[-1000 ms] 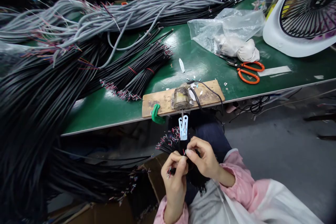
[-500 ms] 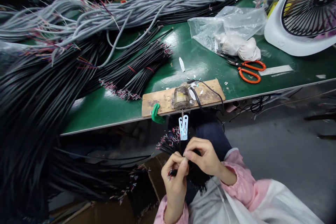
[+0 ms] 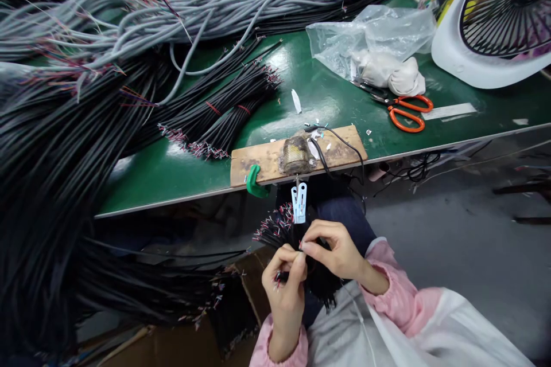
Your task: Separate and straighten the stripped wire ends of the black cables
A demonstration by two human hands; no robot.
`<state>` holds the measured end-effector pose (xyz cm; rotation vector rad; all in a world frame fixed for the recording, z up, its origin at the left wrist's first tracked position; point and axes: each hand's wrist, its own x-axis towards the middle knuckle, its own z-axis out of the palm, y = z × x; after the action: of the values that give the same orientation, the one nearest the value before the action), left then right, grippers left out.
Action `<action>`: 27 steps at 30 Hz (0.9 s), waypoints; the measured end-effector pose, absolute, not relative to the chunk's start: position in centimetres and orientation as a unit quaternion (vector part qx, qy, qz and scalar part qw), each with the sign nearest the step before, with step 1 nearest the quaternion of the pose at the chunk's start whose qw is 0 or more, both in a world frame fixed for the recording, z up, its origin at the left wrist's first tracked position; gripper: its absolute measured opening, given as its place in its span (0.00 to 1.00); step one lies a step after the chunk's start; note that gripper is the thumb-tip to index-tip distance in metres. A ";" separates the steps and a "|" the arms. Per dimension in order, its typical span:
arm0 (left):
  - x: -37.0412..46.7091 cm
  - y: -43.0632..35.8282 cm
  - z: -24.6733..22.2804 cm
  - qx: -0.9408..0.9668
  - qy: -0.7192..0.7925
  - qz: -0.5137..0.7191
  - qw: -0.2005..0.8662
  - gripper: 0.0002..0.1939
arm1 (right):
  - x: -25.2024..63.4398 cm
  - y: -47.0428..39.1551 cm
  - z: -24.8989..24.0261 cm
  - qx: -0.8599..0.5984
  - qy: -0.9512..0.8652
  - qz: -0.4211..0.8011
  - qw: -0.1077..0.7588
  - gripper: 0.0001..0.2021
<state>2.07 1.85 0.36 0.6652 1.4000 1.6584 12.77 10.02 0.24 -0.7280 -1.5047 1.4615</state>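
Observation:
My left hand is closed around a black cable, whose stripped end with red and white wires shows beside the palm. Thumb and forefinger of my right hand pinch at a small reddish wire end right by the left fingertips. Just beyond, a bundle of black cables with stripped red and white tips lies over my lap, partly hidden by the hands. A light blue clothespin hangs above the fingers, on a thin shaft from a small motor fixed to a wooden board.
A green clamp grips the board at the table edge. Tied black cables and long grey cables cover the left and back. Orange-handled scissors, a plastic bag and a white fan stand to the right.
The whole view has shifted slightly, with the table a little higher and further left. Both hands stay together, and a reddish wire end now shows between the fingertips.

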 end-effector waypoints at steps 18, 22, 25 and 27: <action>1.1 2.6 0.9 0.261 0.545 0.645 0.467 0.18 | 12.6 9.2 0.8 -0.330 -0.590 0.553 0.487 0.12; 0.9 2.5 0.7 0.246 0.544 0.643 0.480 0.18 | 13.1 9.6 0.4 -0.348 -0.606 0.536 0.473 0.13; 0.7 2.5 0.7 0.245 0.539 0.642 0.487 0.17 | 13.6 10.0 0.0 -0.375 -0.599 0.535 0.463 0.14; 0.6 2.5 0.7 0.257 0.534 0.634 0.497 0.17 | 13.6 10.2 -0.1 -0.348 -0.599 0.561 0.453 0.15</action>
<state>0.64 2.52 0.68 0.6236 1.2935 1.5349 13.64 10.21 -0.08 -0.8591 -1.4782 1.3864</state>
